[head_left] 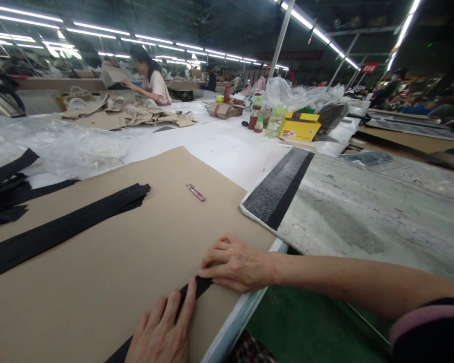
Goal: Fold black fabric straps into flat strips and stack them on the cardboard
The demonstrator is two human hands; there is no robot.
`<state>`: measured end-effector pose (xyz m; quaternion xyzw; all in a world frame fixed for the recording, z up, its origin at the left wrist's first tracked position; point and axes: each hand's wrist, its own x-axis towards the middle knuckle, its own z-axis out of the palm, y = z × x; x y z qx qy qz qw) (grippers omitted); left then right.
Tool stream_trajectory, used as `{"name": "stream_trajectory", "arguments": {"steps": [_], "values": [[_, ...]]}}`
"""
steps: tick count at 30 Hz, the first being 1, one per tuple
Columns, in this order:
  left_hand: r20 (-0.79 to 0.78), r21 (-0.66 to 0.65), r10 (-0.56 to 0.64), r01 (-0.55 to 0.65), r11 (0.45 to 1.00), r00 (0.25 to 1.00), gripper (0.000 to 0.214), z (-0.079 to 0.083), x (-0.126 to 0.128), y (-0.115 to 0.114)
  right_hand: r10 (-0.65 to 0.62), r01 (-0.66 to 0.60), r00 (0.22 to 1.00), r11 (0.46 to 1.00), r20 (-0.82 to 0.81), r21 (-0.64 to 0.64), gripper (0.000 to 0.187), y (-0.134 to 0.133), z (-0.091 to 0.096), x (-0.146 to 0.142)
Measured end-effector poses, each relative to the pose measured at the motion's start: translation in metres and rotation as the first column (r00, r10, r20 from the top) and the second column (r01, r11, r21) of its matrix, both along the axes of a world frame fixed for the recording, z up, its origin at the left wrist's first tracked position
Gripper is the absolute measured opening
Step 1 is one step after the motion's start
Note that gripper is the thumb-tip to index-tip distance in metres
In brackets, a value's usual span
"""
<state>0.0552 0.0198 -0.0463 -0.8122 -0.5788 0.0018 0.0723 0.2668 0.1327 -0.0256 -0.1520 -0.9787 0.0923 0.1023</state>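
Note:
A narrow black fabric strip (203,286) runs diagonally along brown paper (166,237) near the table's front edge. Lying over it with fingers stretched out, my left hand (164,325) presses the strip down. My right hand (238,264) has its fingers curled, with thumb and fingertips at the strip's far end. Part of the strip is hidden beneath my left hand. Pink-handled thread snips (195,192) rest farther back on the paper. To the left lies a stack of long black strips (71,222), apart from both hands.
More black strips (7,189) and clear plastic (71,146) lie at left. A pale board (348,206) adjoins the paper at right, carrying a grey-and-black piece (282,189). Behind are a yellow box (300,126), bottles (275,121), tan pieces (124,113) and a co-worker (157,83).

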Motion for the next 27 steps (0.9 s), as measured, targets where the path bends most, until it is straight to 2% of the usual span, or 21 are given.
{"name": "stream_trajectory", "arguments": {"steps": [6, 9, 12, 15, 18, 23, 25, 27], "values": [[-0.044, 0.097, -0.027, 0.032, 0.995, 0.999, 0.063, 0.001, 0.003, -0.003, -0.021, 0.021, 0.999, 0.999, -0.03, -0.031, 0.029, -0.001, -0.002, 0.012], [-0.036, 0.132, -0.04, 0.044, 0.99, 0.999, 0.062, -0.003, 0.002, -0.004, -0.131, 0.121, 0.986, 0.989, -0.107, -0.09, 0.024, 0.0, -0.001, 0.013], [-0.001, 0.165, -0.075, 0.074, 0.983, 0.997, 0.062, -0.01, -0.002, -0.003, -0.197, 0.184, 0.972, 0.977, -0.129, -0.107, 0.03, -0.007, 0.004, 0.007], [0.022, 0.189, -0.114, 0.108, 0.976, 0.993, 0.063, -0.016, -0.006, -0.003, -0.128, 0.125, 0.991, 0.99, -0.042, -0.072, 0.037, -0.016, 0.008, -0.001], [0.035, 0.203, -0.124, 0.115, 0.972, 0.992, 0.064, -0.022, -0.013, -0.004, -0.079, 0.081, 0.997, 0.995, 0.026, -0.05, 0.034, -0.02, 0.006, -0.001], [0.067, 0.304, -0.21, 0.18, 0.936, 0.976, 0.056, -0.041, -0.031, -0.01, -0.144, 0.143, 0.989, 0.989, -0.022, -0.029, 0.031, -0.02, 0.005, -0.003], [0.056, 0.33, -0.207, 0.178, 0.927, 0.977, 0.055, -0.047, -0.035, -0.013, -0.166, 0.166, 0.986, 0.986, -0.033, 0.001, 0.034, -0.024, 0.006, -0.011], [0.046, 0.328, -0.184, 0.16, 0.931, 0.982, 0.055, -0.049, -0.035, -0.017, -0.125, 0.125, 0.992, 0.992, -0.01, 0.03, 0.041, -0.03, 0.007, -0.019]]}}
